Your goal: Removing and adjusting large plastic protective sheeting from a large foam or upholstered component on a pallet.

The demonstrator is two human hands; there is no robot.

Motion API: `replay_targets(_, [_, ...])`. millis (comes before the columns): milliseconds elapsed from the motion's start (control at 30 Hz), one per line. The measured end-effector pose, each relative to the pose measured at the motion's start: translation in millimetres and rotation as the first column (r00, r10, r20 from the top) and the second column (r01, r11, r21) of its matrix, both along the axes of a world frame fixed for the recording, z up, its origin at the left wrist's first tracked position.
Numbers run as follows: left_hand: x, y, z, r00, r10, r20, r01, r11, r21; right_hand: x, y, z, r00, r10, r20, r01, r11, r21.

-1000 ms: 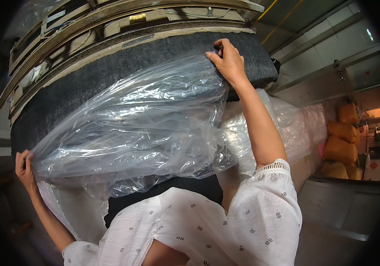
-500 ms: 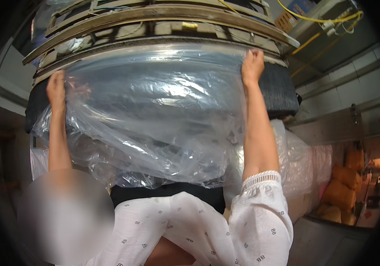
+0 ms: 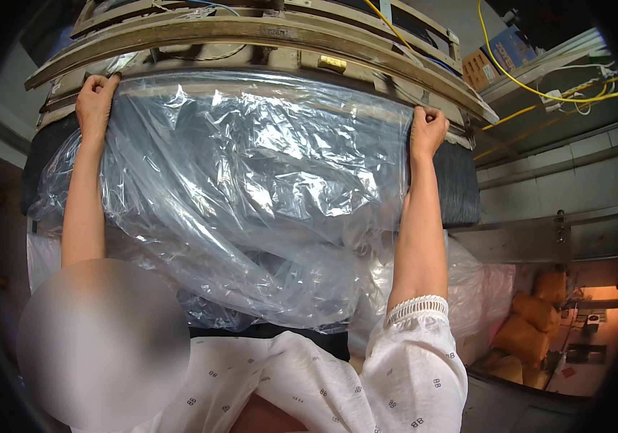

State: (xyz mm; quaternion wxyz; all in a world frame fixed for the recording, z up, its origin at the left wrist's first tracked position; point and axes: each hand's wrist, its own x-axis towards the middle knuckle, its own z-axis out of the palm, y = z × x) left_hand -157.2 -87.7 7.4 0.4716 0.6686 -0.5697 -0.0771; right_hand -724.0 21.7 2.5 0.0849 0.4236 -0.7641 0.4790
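Observation:
A large sheet of clear plastic film (image 3: 251, 144) is stretched between my two hands over a dark, padded-looking surface (image 3: 457, 189). At the sheet's far left corner, my left hand (image 3: 95, 107) is closed, its fingertips pinching the edge. My right hand (image 3: 428, 131) is closed on the far right corner, thumb against fingers. The film's far edge runs fairly straight between the hands. Nearer to me it falls in loose, shiny folds toward my lap. I cannot tell whether it is a single sheet or a bag.
Beyond the film runs a long wooden rail (image 3: 287, 35) with slats behind it. Yellow cables (image 3: 540, 94) hang at the far right, near a blue box (image 3: 509, 49). More plastic (image 3: 478, 278) lies to the right, with orange-brown bundles (image 3: 532, 328) past it.
My left hand has moved farther away, up the picture. My right hand has come slightly nearer and to the right. The film now spreads wider, and the view has shifted a little.

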Motion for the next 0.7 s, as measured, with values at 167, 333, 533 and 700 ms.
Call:
replay_targets(167, [22,-3,-3,0.974,0.065,0.217,-0.08,0.995,0.062,11,-3,2,0.997,-0.067,-0.029,0.067,0.998,-0.007])
replay_targets(333, [23,6,-1,0.997,-0.049,0.052,0.044,0.994,0.097,0,-3,3,0.993,-0.059,0.1,0.062,0.998,-0.028])
replay_targets(533, [15,25,12,0.981,-0.099,0.169,0.085,0.992,0.091,0,-3,6,0.986,-0.068,0.153,0.078,0.995,-0.066])
replay_targets(700, [26,26,7,0.955,-0.279,-0.1,0.235,0.918,-0.318,-40,8,-1,0.991,0.096,0.094,-0.101,0.994,0.047])
